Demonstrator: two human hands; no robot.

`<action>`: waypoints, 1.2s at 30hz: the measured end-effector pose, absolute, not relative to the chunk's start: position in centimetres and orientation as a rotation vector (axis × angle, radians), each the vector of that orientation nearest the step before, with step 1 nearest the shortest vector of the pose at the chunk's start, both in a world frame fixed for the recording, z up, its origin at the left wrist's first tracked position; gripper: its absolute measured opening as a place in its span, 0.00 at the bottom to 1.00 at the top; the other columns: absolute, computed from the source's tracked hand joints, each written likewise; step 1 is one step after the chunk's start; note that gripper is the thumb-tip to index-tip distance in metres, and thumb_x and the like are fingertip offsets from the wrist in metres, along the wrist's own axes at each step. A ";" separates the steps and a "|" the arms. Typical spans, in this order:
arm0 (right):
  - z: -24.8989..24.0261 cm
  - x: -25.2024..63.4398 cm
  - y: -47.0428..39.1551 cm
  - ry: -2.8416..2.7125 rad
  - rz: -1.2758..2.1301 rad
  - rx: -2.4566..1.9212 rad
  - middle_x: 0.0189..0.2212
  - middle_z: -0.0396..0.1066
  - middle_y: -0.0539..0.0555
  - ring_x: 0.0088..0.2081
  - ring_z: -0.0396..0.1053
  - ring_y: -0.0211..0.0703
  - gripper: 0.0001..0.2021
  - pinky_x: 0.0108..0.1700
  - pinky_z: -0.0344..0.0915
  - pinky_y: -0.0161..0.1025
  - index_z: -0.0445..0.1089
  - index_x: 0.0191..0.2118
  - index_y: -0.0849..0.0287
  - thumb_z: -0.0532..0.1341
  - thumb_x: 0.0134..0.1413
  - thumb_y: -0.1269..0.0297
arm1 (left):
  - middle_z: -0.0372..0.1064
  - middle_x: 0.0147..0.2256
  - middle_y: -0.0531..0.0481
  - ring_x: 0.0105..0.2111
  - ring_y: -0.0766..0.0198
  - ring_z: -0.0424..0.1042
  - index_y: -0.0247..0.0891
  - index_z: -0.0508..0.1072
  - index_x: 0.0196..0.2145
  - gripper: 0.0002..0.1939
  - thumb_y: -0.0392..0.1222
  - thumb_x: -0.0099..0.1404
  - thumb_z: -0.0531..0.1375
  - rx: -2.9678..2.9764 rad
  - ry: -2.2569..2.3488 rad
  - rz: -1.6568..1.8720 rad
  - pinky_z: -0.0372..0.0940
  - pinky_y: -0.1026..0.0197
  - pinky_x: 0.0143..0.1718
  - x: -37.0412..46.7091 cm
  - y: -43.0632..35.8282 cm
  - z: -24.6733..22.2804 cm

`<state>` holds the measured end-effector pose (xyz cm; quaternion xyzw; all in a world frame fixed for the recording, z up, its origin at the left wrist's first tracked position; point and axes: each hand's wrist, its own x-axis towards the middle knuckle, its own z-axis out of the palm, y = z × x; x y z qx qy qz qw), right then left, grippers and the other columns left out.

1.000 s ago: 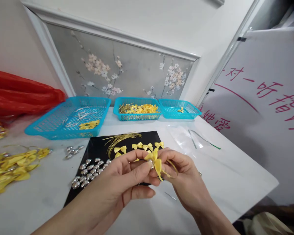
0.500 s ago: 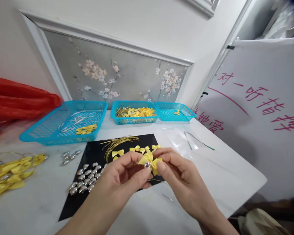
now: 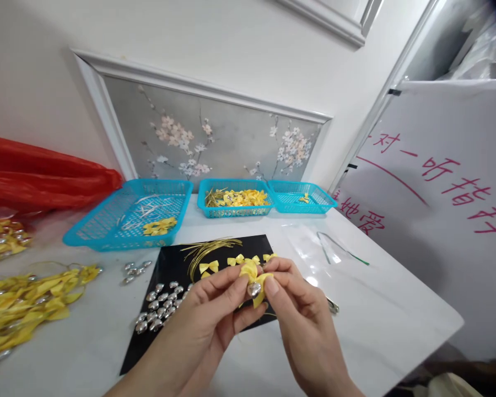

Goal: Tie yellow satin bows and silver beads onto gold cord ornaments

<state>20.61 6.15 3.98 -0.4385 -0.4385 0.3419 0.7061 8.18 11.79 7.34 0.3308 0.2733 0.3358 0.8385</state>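
Between my hands is a yellow ribbon bow [image 3: 248, 270] with a shiny silver bead [image 3: 254, 290] at its front. My left hand [image 3: 215, 309] pinches the bow's left side with thumb and fingers. On the other side, my right hand [image 3: 303, 306] grips the right loop between thumb and index finger. Both hands are above a black mat [image 3: 143, 347]. Loose silver beads [image 3: 163, 306] lie on it at the left. Gold wire strands [image 3: 204, 251] and several small yellow bows [image 3: 209, 267] lie toward its far edge, partly hidden by my hands.
Blue baskets [image 3: 78, 234] stand along the wall, holding yellow bows and strips. Yellow ribbon pieces with silver beads [image 3: 33, 298] are heaped at left, near red fabric [image 3: 45, 171]. A clear plastic bag [image 3: 301, 248], green wire [image 3: 347, 255] and small metal tool [image 3: 333, 305] lie right.
The view has shifted, so the table things appear farther right and slightly lower. The bow has turned a little in my fingers, its bead now facing more forward. Both hands still hold it.
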 end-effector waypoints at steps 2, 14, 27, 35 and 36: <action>4.2 20.4 6.3 -0.966 0.743 -0.982 0.43 0.66 0.55 0.45 0.68 0.41 0.10 0.48 0.69 0.34 0.80 0.35 0.53 0.62 0.64 0.58 | 0.78 0.37 0.48 0.41 0.61 0.74 0.38 0.83 0.32 0.10 0.41 0.52 0.75 0.654 0.556 0.707 0.73 0.59 0.46 7.8 11.8 7.7; 1.0 18.7 6.4 -1.606 0.459 -1.103 0.45 0.72 0.57 0.49 0.73 0.46 0.08 0.49 0.73 0.36 0.77 0.44 0.52 0.60 0.66 0.61 | 0.74 0.28 0.51 0.29 0.65 0.74 0.35 0.76 0.27 0.14 0.43 0.49 0.77 0.466 0.665 1.068 0.74 0.61 0.35 4.3 8.5 5.2; 4.3 11.0 9.4 -2.559 0.465 -0.628 0.38 0.73 0.54 0.36 0.74 0.40 0.16 0.39 0.72 0.33 0.71 0.45 0.54 0.48 0.67 0.76 | 0.70 0.23 0.56 0.21 0.73 0.69 0.35 0.76 0.30 0.15 0.39 0.49 0.77 0.134 0.669 1.230 0.69 0.70 0.24 -6.6 4.8 0.7; 5.7 5.1 12.9 -2.719 0.305 -0.789 0.33 0.72 0.52 0.32 0.72 0.38 0.15 0.35 0.68 0.31 0.73 0.38 0.57 0.50 0.66 0.77 | 0.78 0.41 0.44 0.40 0.58 0.77 0.40 0.78 0.42 0.24 0.57 0.52 0.72 0.087 0.784 1.336 0.72 0.60 0.38 -9.1 4.0 -2.6; 5.6 4.8 13.7 -2.768 0.208 -0.846 0.34 0.72 0.53 0.33 0.73 0.38 0.15 0.36 0.68 0.31 0.74 0.38 0.58 0.51 0.65 0.77 | 0.78 0.43 0.43 0.42 0.58 0.77 0.41 0.78 0.43 0.25 0.57 0.52 0.73 0.108 0.813 1.344 0.72 0.60 0.39 -9.3 3.8 -3.0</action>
